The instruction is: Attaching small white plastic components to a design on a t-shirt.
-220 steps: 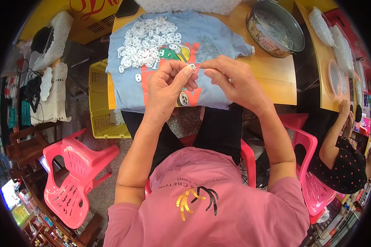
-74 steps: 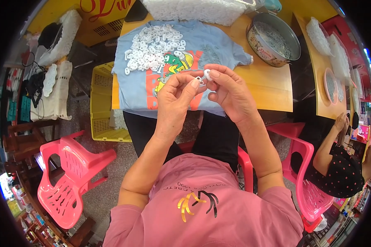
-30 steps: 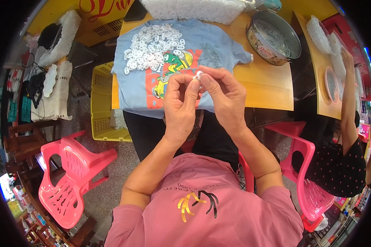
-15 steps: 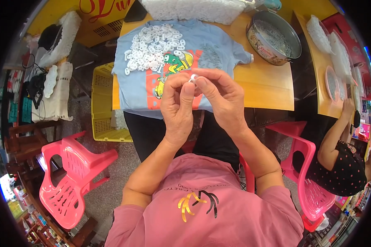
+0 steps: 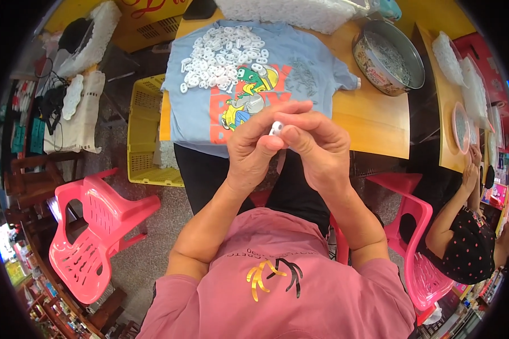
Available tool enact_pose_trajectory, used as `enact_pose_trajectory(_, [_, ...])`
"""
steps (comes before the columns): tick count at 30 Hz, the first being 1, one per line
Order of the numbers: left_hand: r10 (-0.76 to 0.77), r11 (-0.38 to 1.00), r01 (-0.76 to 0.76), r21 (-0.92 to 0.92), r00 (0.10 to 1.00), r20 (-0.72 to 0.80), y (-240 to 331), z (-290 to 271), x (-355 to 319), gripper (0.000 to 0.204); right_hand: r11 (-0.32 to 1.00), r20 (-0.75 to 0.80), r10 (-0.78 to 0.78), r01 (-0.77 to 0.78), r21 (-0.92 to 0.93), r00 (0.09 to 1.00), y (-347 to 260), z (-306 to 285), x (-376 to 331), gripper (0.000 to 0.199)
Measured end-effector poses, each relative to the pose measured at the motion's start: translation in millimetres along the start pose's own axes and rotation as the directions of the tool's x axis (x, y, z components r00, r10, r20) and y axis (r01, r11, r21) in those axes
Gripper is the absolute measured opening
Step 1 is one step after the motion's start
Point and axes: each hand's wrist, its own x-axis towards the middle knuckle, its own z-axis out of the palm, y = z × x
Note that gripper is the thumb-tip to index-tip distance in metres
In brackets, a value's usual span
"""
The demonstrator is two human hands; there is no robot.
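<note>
My left hand (image 5: pixel 251 153) and my right hand (image 5: pixel 326 151) meet over the near edge of the table, fingers closed together. Between the fingertips of both is a small white plastic piece (image 5: pixel 276 127) with dark holes; the fingers cover much of it. Beyond them, a light blue printed T-shirt (image 5: pixel 182 121) lies spread out as a cover. On its far left part is a heap of similar white plastic pieces (image 5: pixel 223 56), many with two holes. To the right of that heap lies a loose scatter of small grey metal parts (image 5: pixel 303 80), too fine to name.
A round tin (image 5: pixel 373 79) holding small metal parts stands on the wooden table (image 5: pixel 379 121). A bag of white pieces (image 5: pixel 288 14) lies at the back. Yellow crate (image 5: pixel 144 133) and pink chair (image 5: pixel 93 226) are at left. At right, a co-worker (image 5: pixel 464 237) sits by another table.
My hands have come slightly nearer to me, and the fingers have shifted around the white piece, now showing its dark holes. The whole view has moved a little. The co-worker's arms have shifted.
</note>
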Motion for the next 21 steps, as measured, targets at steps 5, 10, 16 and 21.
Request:
enact_pose_trajectory(5, [-0.013,1.0,0.013,-0.022,1.0,0.025,1,-1,1,0.051,0.994,0.03,-0.063,0.066,-0.089,0.998,7,-8,-5,0.017])
enact_pose_trajectory(10, [-0.006,1.0,0.006,0.022,1.0,0.014,5,6,3,0.054,0.979,-0.016,-0.165,0.161,-0.126,0.986,10,2,-10,0.015])
enact_pose_trajectory(16, [-0.011,0.999,0.011,-0.039,1.0,0.01,10,-1,-2,0.051,0.931,0.019,-0.268,0.264,-0.252,0.963,23,13,-6,0.016])
enact_pose_trajectory(21, [-0.098,0.995,0.097,-0.018,0.969,-0.226,21,-1,-5,0.05,0.807,0.045,-0.202,0.192,-0.558,0.978,28,20,19,0.024])
